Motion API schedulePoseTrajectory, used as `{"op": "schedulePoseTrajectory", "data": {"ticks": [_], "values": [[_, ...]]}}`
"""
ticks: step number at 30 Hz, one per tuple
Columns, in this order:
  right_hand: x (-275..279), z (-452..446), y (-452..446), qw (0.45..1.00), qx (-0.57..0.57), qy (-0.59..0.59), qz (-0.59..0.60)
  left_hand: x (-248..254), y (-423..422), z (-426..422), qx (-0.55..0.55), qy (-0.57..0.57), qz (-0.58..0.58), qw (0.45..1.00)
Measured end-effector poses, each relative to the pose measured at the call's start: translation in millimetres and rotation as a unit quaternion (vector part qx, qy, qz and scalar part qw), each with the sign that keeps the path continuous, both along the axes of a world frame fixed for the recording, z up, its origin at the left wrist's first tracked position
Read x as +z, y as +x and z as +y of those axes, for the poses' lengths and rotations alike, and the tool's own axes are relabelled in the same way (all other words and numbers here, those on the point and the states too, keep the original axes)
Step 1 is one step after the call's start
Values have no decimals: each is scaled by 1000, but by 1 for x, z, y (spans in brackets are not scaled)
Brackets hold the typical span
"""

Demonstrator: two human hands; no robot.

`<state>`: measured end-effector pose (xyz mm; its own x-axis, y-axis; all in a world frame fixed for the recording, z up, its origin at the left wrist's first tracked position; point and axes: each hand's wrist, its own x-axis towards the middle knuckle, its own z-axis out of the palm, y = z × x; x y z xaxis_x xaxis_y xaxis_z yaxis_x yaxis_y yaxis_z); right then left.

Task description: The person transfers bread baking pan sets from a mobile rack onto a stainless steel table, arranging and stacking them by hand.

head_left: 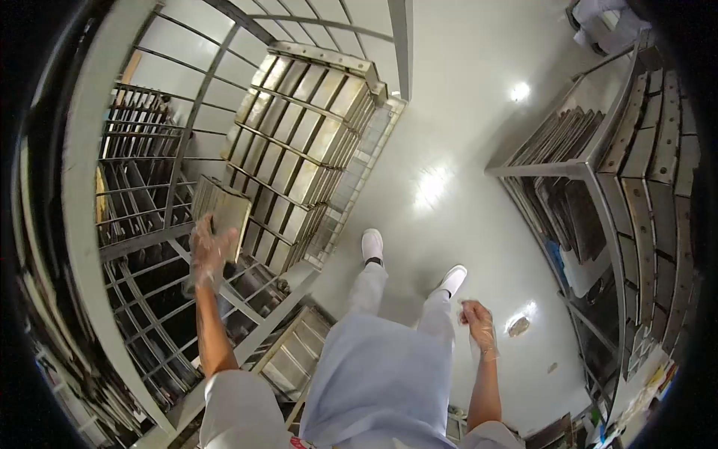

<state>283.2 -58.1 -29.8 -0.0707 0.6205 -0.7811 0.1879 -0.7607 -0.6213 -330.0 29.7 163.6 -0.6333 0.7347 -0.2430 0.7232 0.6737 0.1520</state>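
Note:
My left hand [212, 253], in a clear plastic glove, is raised at the left with thumb and fingers apart. It is right at the lower edge of a flat, greyish metal tray-like piece [224, 206] that leans among the rack bars; whether it touches the piece, I cannot tell. Behind that stands a stack of long metal pans [299, 142] with ridges between them. My right hand [479, 325], also in a clear glove, hangs over the floor at my right side. Its fingers are curled together, and anything inside them is hidden.
A metal wire rack [183, 142] with sheets rises on my left. Over the shiny grey floor [441, 165], a right-hand shelf frame [583, 170] holds thin dark sheets [561, 138], with more metal pans [643, 172] beside it. Part of a person [609, 22] shows at top right.

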Motion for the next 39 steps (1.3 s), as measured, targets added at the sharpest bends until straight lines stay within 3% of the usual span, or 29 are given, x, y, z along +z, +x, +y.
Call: {"op": "schedulePoseTrajectory", "data": {"ticks": [2,3,4,6,8,11,14,17,18,20,22,23,25,26,27,28,29,30,32,34,39], "values": [[20,28,-20,985,60,152,-54,48,46,-5,0,-29,-71,997],[67,57,-44,968,115,210,-81,52,58,-17,-19,-18,-133,991],[126,89,-71,943,171,266,-107,87,106,-6,-48,-1,-149,988],[192,118,-104,914,222,333,-62,92,149,-12,-167,-27,-153,974],[227,135,-130,812,337,474,-46,82,192,-6,-179,-58,-229,955],[229,147,-155,681,493,534,-90,12,232,0,-185,-28,-386,903],[184,141,-147,551,625,500,-237,-37,282,28,-258,-77,-433,860],[161,154,-117,677,627,292,-250,-76,326,51,-311,-137,-478,810],[161,160,-109,674,663,223,-239,-82,333,53,-325,-162,-492,791],[171,180,-91,675,693,127,-219,-83,340,65,-318,-203,-613,694],[161,177,-60,708,663,113,-214,-109,326,72,-248,-195,-647,694],[148,166,-38,744,622,92,-224,-151,297,68,-182,-168,-620,744],[112,127,20,813,520,90,-246,-197,231,72,-131,-52,-386,912],[105,101,41,855,444,70,-260,-219,198,74,-78,-11,-265,961],[98,75,62,891,360,56,-269,-273,149,76,-82,21,-115,990],[99,51,68,914,274,28,-299,-314,90,71,-47,30,-142,988],[101,26,73,929,178,9,-325,-317,73,73,-24,34,-87,995],[101,0,73,924,96,18,-370,-320,56,75,2,36,-34,999],[88,-58,75,900,-16,-18,-435,-322,35,89,0,-53,-53,997],[84,-84,65,866,-93,-14,-491,-335,33,106,-19,-71,-29,997],[84,-166,57,837,-87,-119,-528,-347,30,147,8,-175,10,984]]}}
